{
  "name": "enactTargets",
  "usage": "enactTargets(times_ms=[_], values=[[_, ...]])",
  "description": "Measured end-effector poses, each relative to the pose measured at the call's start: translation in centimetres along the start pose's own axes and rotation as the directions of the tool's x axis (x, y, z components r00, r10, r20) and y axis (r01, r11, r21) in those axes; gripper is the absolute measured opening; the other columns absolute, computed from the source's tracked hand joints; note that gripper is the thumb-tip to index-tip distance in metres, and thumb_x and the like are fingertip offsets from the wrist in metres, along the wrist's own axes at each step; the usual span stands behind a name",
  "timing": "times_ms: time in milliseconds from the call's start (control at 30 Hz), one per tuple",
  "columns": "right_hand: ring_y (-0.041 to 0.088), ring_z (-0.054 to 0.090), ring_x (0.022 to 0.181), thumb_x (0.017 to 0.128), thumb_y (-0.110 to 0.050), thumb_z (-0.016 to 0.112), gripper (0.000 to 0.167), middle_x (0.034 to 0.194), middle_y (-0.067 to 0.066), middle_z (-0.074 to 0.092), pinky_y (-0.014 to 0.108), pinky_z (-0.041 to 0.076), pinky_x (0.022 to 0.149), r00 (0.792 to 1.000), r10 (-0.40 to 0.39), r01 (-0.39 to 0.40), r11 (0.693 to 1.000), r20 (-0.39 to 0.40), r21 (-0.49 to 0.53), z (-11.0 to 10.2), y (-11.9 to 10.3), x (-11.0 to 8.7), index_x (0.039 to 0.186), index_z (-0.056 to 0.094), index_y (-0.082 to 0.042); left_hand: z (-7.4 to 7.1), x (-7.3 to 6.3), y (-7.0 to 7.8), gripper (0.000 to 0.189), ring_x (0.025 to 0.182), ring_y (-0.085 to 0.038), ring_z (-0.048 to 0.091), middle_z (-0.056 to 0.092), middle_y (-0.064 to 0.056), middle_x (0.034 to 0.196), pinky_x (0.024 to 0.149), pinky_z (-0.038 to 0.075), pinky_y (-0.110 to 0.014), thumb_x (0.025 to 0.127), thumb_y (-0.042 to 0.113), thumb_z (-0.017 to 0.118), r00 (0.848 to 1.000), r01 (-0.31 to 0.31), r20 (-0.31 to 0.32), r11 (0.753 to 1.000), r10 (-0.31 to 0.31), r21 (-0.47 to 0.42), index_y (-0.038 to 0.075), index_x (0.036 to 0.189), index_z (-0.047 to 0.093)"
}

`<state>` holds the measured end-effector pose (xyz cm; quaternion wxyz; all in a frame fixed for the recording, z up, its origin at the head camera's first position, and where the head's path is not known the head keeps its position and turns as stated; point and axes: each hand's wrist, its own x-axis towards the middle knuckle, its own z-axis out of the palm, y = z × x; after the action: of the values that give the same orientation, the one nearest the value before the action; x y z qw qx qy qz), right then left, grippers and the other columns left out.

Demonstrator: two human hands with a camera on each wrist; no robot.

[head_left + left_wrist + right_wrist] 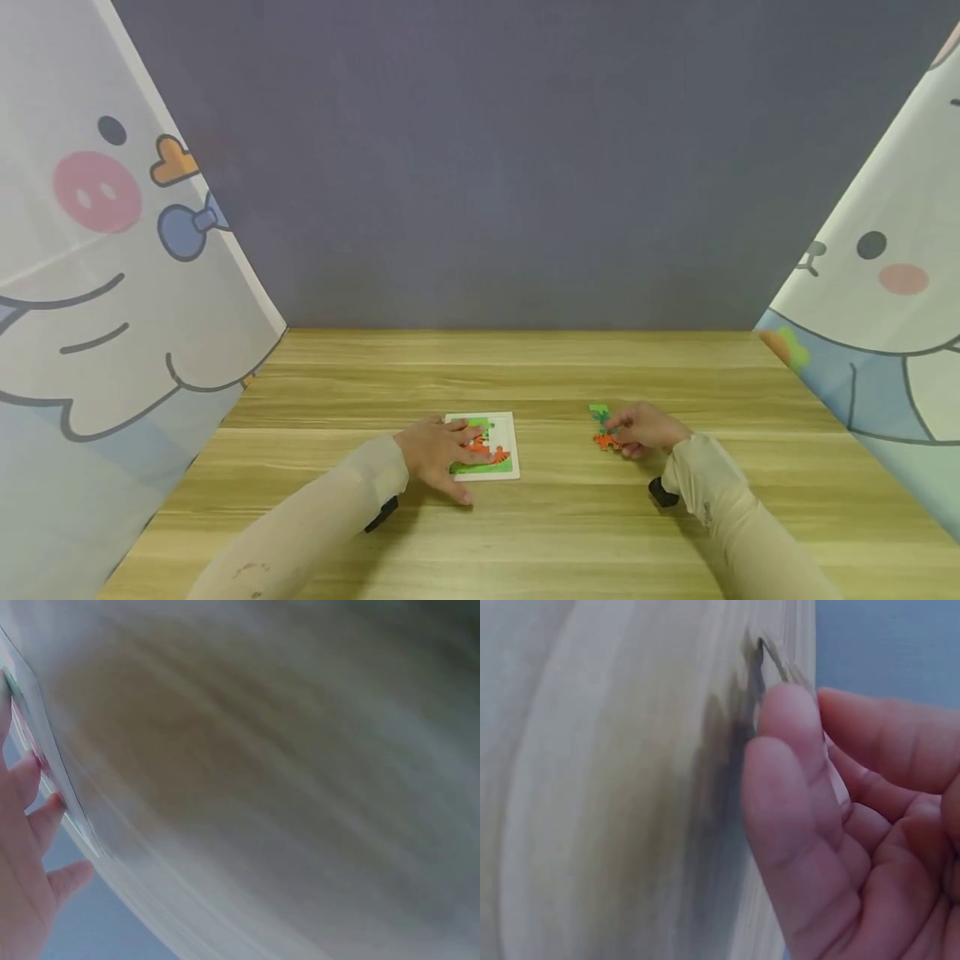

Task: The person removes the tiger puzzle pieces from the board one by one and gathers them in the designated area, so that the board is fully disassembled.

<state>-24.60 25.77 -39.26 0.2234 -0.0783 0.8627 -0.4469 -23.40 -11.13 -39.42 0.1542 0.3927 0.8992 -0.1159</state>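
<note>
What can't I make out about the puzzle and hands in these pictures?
Head view: part of the puzzle, covered by the left hand.
Head view: how many loose pieces there are; they're small and partly behind the right hand.
Left wrist view: part of the puzzle, cut off by the left edge.
Right wrist view: which piece the right hand pinches, largely hidden by fingers.

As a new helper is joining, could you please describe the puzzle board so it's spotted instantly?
Start with the wood-grain table and look near its middle, where the spread left hand rests. Partly covered by that hand lies the jigsaw puzzle board, told apart from the loose jigsaw pieces to its right by its white frame.
</note>
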Motion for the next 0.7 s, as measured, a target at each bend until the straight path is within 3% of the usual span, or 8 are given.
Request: enactTargets(times_ms=[133, 433, 700], values=[[0.007, 0.058, 0.055, 0.094, 0.006, 0.056, 0.031, 0.073, 0.004, 0.063, 0.02, 0.051, 0.052, 1.0, 0.006, -0.006, 1.0, 0.005, 0.008, 0.17, 0.28, 0.09, 0.122, 0.056, 0.019, 0.04, 0.0, -0.07, 0.071, 0.149, -0.022, 0.026, 0.026, 0.005, 0.163, 0.117, 0.028, -0.05, 0.086, 0.073, 0.053, 1.0, -0.002, 0.007, 1.0, 0.002, 0.0, 0.047, 0.151, 0.038], [0.009, 0.056, 0.057, 0.092, 0.005, 0.06, 0.014, 0.073, 0.004, 0.061, 0.021, 0.05, 0.052, 1.0, 0.013, -0.013, 1.0, -0.005, 0.007, 0.1, 0.78, 0.53, 0.105, 0.06, 0.009, -0.1, -0.09, -0.03, 0.072, 0.15, -0.022, 0.024, 0.025, 0.005, 0.164, 0.118, 0.026, -0.049, 0.085, 0.072, 0.056, 0.999, 0.02, 0.026, 1.0, -0.019, -0.016, 0.047, 0.151, 0.038], [0.009, 0.056, 0.056, 0.091, 0.005, 0.062, 0.013, 0.073, 0.004, 0.062, 0.022, 0.051, 0.053, 0.999, 0.037, -0.038, 0.999, -0.03, -0.03, 0.0, 0.65, 0.53, 0.104, 0.061, 0.009, -0.1, 0.04, -0.15, 0.073, 0.15, -0.021, 0.023, 0.023, 0.006, 0.164, 0.118, 0.026, -0.048, 0.085, 0.072, 0.056, 0.999, 0.008, 0.035, 1.0, -0.008, -0.005, 0.047, 0.152, 0.036]])
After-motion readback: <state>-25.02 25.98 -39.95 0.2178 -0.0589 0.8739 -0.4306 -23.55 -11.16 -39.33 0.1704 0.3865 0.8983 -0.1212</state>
